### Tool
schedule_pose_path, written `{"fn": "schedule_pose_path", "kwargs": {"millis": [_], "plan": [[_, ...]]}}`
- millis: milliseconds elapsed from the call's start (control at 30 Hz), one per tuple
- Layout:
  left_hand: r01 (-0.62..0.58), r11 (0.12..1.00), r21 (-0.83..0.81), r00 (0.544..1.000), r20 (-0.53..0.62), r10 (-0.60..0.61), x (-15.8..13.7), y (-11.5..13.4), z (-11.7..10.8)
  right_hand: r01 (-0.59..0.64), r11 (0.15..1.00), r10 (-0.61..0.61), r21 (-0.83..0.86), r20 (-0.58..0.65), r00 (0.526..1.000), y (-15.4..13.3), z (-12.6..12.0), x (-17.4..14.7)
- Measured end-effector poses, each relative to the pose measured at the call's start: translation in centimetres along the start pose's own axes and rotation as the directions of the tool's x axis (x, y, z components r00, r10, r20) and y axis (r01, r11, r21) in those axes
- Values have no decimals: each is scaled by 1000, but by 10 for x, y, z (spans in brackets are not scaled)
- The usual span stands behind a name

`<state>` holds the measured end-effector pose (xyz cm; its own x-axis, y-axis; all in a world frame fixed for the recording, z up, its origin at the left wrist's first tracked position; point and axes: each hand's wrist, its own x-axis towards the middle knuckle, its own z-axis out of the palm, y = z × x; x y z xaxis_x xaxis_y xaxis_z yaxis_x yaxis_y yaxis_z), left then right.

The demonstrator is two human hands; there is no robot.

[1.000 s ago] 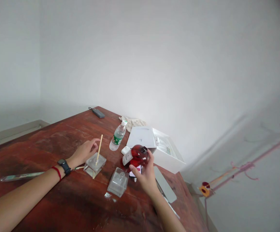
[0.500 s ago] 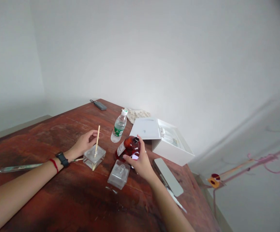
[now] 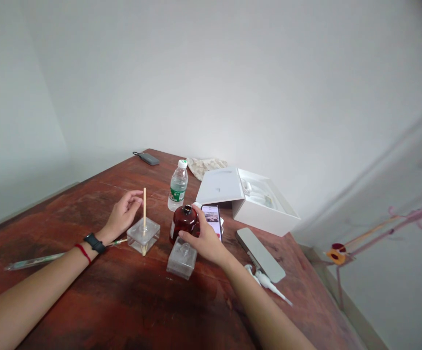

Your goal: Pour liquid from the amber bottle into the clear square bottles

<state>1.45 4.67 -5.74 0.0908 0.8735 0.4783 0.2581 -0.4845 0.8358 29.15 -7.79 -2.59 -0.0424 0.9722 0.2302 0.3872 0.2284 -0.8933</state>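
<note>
My right hand is wrapped around an open amber glass bottle, which stands upright on the table; part of it is hidden by my fingers. Just in front of the bottle sits a clear square glass block with a rounded knob on top. To its left is a clear square glass holder with a wooden stick standing upright in it. My left hand rests behind and left of this holder, fingers loosely apart and holding nothing, the fingertips near the stick.
A water bottle stands behind the amber bottle. Right of that are a smartphone, an open white box, a grey flat case and a white pipette-like tool. A slim plastic packet lies under my left forearm.
The amber bottle has gone from tilted to upright, moving left and down with my right hand. The phone behind it now shows more. My left hand has shifted slightly left of the stick.
</note>
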Motion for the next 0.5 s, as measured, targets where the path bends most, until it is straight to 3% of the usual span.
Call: {"fn": "schedule_pose_path", "kwargs": {"millis": [133, 333, 500], "plan": [[-21, 999, -50, 999, -26, 20, -1, 1, 1, -12, 1000, 12, 4, 16, 1000, 1, -1, 0], [-102, 989, -112, 980, -184, 80, 2, 2, -1, -75, 996, 73, 46, 45, 996, -9, -7, -4], [-206, 973, -105, 940, -299, 166, 0, 15, -2, -99, 989, 106, 106, -65, 992, -16, -14, -4]]}}
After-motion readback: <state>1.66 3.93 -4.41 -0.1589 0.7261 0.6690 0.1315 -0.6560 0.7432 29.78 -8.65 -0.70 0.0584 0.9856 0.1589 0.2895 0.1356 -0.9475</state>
